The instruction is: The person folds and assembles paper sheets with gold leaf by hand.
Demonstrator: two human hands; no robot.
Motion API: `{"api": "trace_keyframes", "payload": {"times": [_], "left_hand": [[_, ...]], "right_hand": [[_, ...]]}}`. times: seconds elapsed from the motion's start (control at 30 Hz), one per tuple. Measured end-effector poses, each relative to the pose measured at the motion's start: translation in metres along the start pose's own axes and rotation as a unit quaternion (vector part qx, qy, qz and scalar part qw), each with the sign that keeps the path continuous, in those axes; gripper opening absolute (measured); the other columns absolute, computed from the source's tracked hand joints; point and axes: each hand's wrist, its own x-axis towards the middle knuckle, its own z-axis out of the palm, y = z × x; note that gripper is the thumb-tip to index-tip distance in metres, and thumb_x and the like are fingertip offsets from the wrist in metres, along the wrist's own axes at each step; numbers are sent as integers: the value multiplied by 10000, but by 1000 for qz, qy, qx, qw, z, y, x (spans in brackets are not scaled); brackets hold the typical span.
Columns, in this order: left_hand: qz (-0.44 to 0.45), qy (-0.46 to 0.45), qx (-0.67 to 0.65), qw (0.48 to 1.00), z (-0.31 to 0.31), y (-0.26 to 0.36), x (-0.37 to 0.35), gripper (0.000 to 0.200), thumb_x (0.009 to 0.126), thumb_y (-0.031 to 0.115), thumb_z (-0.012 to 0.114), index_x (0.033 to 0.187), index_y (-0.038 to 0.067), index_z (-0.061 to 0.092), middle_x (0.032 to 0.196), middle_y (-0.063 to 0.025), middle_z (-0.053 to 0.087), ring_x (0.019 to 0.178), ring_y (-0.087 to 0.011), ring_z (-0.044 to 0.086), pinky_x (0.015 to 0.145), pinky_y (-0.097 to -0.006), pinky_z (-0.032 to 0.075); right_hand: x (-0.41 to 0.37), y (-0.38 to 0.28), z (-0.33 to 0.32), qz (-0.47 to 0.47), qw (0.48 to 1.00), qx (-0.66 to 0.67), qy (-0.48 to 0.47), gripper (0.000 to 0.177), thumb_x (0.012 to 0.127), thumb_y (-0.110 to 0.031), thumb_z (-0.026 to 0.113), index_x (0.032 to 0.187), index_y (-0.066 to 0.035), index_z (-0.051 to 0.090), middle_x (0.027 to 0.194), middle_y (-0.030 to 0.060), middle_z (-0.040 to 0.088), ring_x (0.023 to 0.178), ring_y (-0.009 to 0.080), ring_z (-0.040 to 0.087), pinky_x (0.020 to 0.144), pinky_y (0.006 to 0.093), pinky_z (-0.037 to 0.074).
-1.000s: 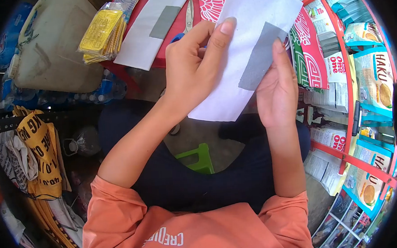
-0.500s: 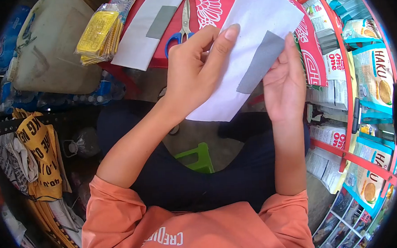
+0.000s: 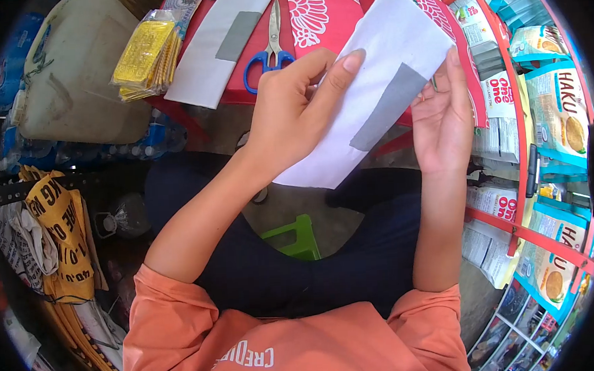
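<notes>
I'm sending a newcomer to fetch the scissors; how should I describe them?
Find the red table in front of the seated person. Just beyond their left hand, between a white paper lying flat and a red-and-white patterned item, are the scissors. Their blue handles and silvery blades set them apart from those flat neighbours.

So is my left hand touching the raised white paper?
Touching. The head view shows the left hand gripping the white paper, thumb on its front face.
</notes>
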Motion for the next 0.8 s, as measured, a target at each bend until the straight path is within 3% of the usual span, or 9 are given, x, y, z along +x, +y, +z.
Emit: {"api": "trace_keyframes", "payload": {"times": [0.03,0.13,0.23,0.27,0.37,0.43,0.53,0.63,0.8], "left_hand": [[0,1,-1,1000,1,0,0,397,1050,317,637,815,-2,639,586,-8,437,572,-37,355,481,-272,293],[-20,-9,2,1000,0,2,0,405,1049,325,637,815,-6,633,580,-16,434,570,-42,359,482,-277,301],[-19,-40,15,999,-1,2,-2,352,1068,324,617,919,17,702,686,98,467,624,13,364,524,-216,252],[-12,-40,24,999,-2,2,-2,351,1069,324,616,921,18,703,685,98,468,625,14,366,523,-217,253],[-4,-35,26,999,-4,2,-1,350,1071,324,613,930,19,707,684,98,475,627,15,374,521,-219,259],[-20,-23,-2,1000,-6,0,3,348,1071,325,612,939,18,710,683,98,485,628,14,379,522,-220,268],[-72,16,-70,995,-14,0,12,350,1069,327,616,954,10,709,704,87,503,650,13,403,539,-219,297],[-68,48,-59,995,-18,-3,18,335,1070,317,614,981,4,694,731,73,547,696,0,463,588,-203,351],[-29,92,-30,995,-25,-9,29,429,1034,329,661,1264,-17,555,1004,-66,658,839,-88,598,719,-237,483]], "right_hand": [[1,-1,-1,-11,1000,-6,10,363,1001,-295,700,1274,-61,650,1257,70,699,1227,171,620,1042,348,471],[-4,1,10,-6,1000,-28,3,405,997,-338,701,1292,-67,636,1226,50,680,1084,123,607,1025,328,456],[-3,-1,11,-9,999,-39,16,408,997,-333,703,1293,-59,643,1203,43,672,994,106,592,998,314,460],[-1,-3,9,-11,999,-42,23,410,996,-331,705,1293,-55,647,1195,41,670,972,102,586,989,310,462],[7,-12,-6,-46,998,-53,0,412,991,-304,715,1298,-37,650,1212,50,666,1010,100,604,972,300,467],[7,-9,-7,-36,996,-84,-18,426,967,-267,745,1303,-22,654,1132,41,691,943,95,628,879,273,491],[-4,4,-3,-3,978,-188,-89,407,937,-208,775,1282,-19,672,1031,32,713,851,89,635,769,245,499],[-11,11,6,31,955,-260,-140,285,895,-182,817,1094,-3,721,881,13,702,747,70,618,680,223,455],[0,5,18,61,949,-298,-82,230,889,-176,817,996,2,719,800,-1,664,607,55,566,557,213,387]]}}
